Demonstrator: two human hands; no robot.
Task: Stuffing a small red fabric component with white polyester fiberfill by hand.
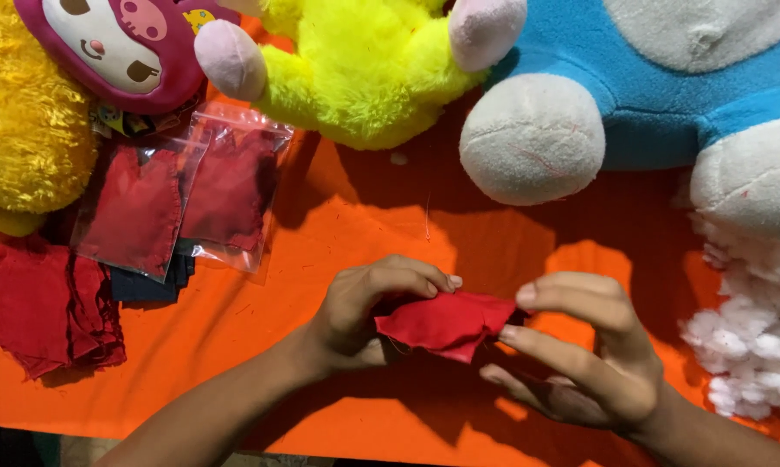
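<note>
Hands at the middle of an orange cloth [320, 225], both on one small red fabric piece [446, 324] held just above it. Left hand [364, 316] curled round the piece's left end, fingers bent over the top, thumb hidden beneath. Right hand [584, 350] pinching the right edge between thumb and forefinger, remaining fingers spread loose below. Piece puffed and folded, pointed at its lower corner — whether stuffed or only bunched, cannot tell.

Beyond the hands, along the far edge: a blue and white plush toy [667, 78] with round white feet, a yellow-green plush toy [364, 69] with pink paws, a maroon plush face [121, 47], and a shaggy yellow plush [22, 112] at the far left. Two clear zip bags [182, 199] holding red fabric cut-outs, lying left of centre, over a dark blue scrap. Loose red fabric [48, 307] heaped near the left edge. White stuffing fibre [753, 329] piled at the right — close to the right wrist, not touching.
</note>
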